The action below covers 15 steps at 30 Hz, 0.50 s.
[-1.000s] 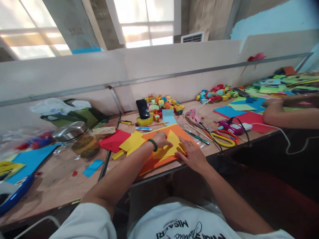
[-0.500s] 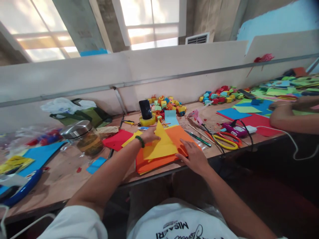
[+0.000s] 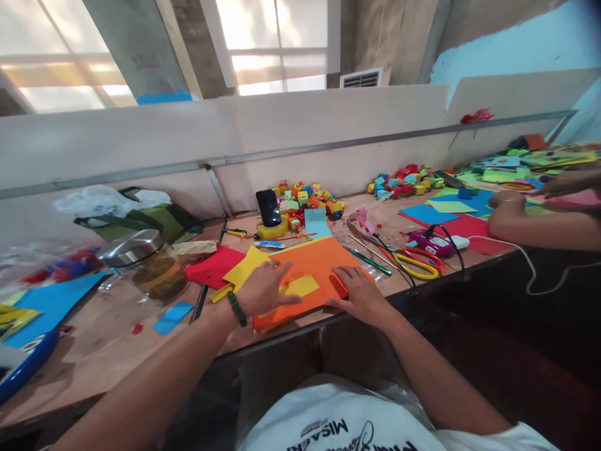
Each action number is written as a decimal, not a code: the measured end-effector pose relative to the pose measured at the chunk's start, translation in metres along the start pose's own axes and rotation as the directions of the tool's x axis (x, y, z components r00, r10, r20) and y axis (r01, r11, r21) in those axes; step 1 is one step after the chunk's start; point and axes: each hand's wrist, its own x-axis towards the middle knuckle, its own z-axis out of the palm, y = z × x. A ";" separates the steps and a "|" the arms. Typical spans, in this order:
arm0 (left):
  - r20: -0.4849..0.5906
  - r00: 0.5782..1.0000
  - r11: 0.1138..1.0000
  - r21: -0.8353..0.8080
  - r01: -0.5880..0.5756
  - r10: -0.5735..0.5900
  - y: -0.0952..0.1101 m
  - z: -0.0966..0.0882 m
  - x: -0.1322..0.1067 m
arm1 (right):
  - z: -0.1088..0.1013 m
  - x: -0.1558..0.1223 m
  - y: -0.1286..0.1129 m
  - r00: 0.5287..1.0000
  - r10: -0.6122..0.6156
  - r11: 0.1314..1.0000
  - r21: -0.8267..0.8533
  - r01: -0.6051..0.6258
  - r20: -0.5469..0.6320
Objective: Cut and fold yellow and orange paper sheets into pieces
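A stack of orange sheets [image 3: 323,260] lies at the table's front edge, with a small yellow paper piece [image 3: 302,285] on top. My left hand [image 3: 263,289], a green bead bracelet at its wrist, is over the stack's left part. Its fingers are spread, with thumb and fingertips at either side of the yellow piece's left end; I cannot tell whether they touch it. Flat on the stack's right side rests my right hand [image 3: 360,293], fingers stretched and holding nothing. Beyond my left hand a yellow sheet [image 3: 245,266] partly covers a red sheet [image 3: 213,266].
A glass jug [image 3: 162,275] with a metal lid stands left. A phone [image 3: 268,208] leans on a yellow tape roll behind the stack, near coloured paper blocks [image 3: 310,197]. Scissors [image 3: 417,264] and a pink glue gun [image 3: 360,219] lie right. Another person's arm [image 3: 539,225] reaches in far right.
My left hand has let go of the raised yellow sheet, which no longer stands over the stack. The hand has come nearer and left, and the small yellow piece now shows. My right hand stays put.
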 end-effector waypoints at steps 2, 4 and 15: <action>0.090 0.993 0.997 -0.019 -0.078 0.080 0.021 0.008 -0.011 | -0.001 -0.001 -0.001 1.000 0.001 1.000 0.008 -0.001 0.011; 0.127 0.985 0.993 -0.038 -0.111 0.115 0.031 0.008 -0.020 | -0.002 -0.004 0.001 1.000 -0.015 0.999 0.030 0.014 0.016; 0.182 0.976 0.991 0.038 -0.127 0.118 0.028 0.000 -0.043 | -0.014 -0.011 0.028 0.995 -0.085 0.993 0.083 0.081 0.055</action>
